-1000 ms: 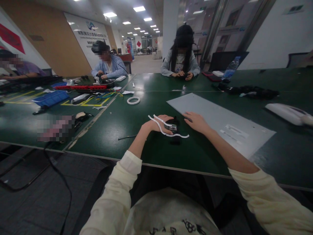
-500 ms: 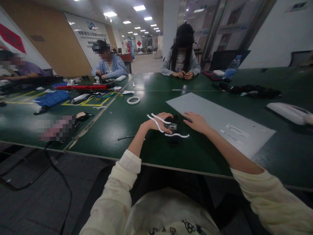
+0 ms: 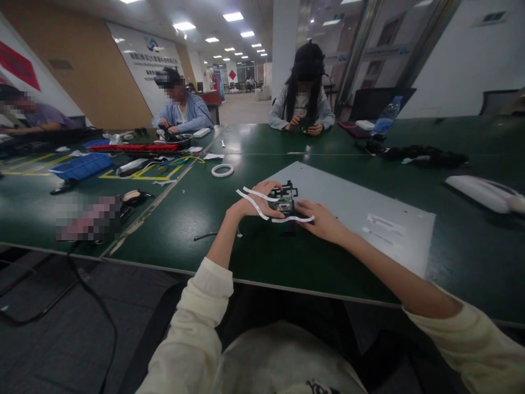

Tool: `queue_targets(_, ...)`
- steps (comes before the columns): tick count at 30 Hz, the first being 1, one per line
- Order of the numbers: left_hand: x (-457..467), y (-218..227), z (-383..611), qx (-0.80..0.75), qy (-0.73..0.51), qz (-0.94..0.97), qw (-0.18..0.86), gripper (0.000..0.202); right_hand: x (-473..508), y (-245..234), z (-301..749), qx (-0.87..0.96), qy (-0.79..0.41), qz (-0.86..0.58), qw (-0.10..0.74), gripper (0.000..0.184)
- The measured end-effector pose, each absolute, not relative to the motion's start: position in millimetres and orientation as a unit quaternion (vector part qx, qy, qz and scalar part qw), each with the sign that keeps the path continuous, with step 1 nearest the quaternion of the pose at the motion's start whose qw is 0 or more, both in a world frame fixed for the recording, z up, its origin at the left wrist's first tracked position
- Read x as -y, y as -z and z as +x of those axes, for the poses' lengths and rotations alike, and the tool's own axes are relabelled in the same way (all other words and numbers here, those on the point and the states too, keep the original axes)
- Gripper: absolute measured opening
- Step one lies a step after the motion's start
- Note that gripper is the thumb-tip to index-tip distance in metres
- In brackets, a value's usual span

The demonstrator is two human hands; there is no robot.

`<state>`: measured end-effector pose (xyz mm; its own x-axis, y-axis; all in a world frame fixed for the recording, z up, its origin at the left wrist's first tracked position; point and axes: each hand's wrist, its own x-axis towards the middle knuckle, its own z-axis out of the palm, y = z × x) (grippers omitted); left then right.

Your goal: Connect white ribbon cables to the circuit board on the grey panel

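On green table (image 3: pixel 197 219): left hand (image 3: pixel 252 205) and right hand (image 3: pixel 322 221) both grasping small black part (image 3: pixel 284 203), white strips (image 3: pixel 256 200) seemingly attached.

The right hand (image 3: pixel 324 221) has left the grey sheet (image 3: pixel 369 213) and closed in on the small black part (image 3: pixel 284 203) beside the left hand (image 3: pixel 254 205), now touching its near side

I note a dark green surface (image 3: pixel 213 219). A grey panel (image 3: pixel 369 210) lies flat right of centre. A white tape ring (image 3: pixel 222 170) sits further back, left. At far right rests a white elongated object (image 3: pixel 479 191); a blue tray (image 3: pixel 80 166) lies far left.
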<state>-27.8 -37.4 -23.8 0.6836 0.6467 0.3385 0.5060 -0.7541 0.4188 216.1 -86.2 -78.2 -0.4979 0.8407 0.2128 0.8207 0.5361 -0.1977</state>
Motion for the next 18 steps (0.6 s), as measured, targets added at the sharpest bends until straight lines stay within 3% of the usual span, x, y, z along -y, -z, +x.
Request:
queue_targets(11, 30.1, 28.3, -31.0, -0.341, -0.258, 0.891, 0.150, 0.075, 127.1, 63.3, 181.3, 0.921, -0.033, -0.369, 0.122, 0.049)
queue_targets(18, 26.5, 34.2, -33.8, -0.339, -0.252, 0.895, 0.141, 0.076, 147.8, 64.0, 187.5, 0.900, -0.024, -0.423, 0.102, 0.052)
